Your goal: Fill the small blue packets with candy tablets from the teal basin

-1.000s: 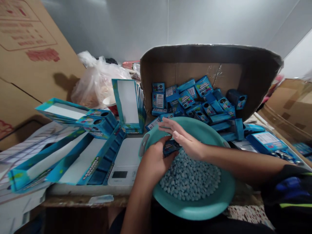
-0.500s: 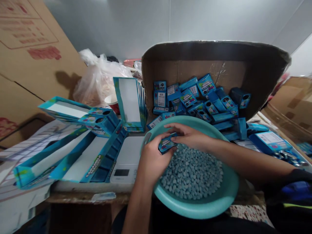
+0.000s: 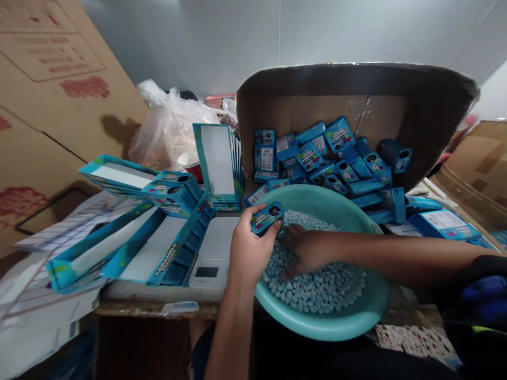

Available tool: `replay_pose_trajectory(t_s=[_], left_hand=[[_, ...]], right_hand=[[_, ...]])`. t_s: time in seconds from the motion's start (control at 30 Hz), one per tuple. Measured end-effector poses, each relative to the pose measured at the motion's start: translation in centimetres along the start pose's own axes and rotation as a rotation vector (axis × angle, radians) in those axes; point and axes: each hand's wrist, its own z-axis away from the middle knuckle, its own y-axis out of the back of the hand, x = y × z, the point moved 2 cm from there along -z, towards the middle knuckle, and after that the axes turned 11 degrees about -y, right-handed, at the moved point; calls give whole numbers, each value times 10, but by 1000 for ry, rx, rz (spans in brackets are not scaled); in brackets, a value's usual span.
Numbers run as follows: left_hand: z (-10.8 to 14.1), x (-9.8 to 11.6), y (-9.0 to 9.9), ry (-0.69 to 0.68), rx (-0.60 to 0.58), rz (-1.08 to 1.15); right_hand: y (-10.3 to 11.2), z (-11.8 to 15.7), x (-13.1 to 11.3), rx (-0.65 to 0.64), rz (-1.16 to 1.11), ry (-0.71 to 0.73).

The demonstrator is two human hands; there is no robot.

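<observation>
A small blue candy box (image 3: pixel 266 217) with a dark round opening on its end is gripped in my left hand (image 3: pixel 253 243), above the left rim of a teal basin (image 3: pixel 328 330). Inside the basin lies a heap of pale blue round candies (image 3: pixel 325 287). My right hand (image 3: pixel 303 250) is down at the candies, blurred by motion, its fingers apart and touching the heap. Whether any candies are under its palm is hidden.
Many blue boxes (image 3: pixel 309 157) fill a cardboard carton (image 3: pixel 356 79) behind the basin. A white scale (image 3: pixel 216 248) lies left of it, beside open display trays (image 3: pixel 146 248) and stacked trays (image 3: pixel 217 163). A paper cup (image 3: pixel 190 161) and plastic bag (image 3: pixel 170 116) stand behind.
My right hand has left the small box and moved down into the candies. My left hand still holds the box, now tilted with its round opening showing. The view has shifted slightly.
</observation>
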Motion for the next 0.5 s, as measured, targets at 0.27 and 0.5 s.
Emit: replay_pose_trajectory(t_s=[0.27, 0.5], left_hand=[[1, -4, -1, 17, 3, -5], [2, -4, -1, 51, -58, -82]], right_hand=[[3, 18, -19, -528, 254, 78], [4, 15, -23, -553, 391, 36]])
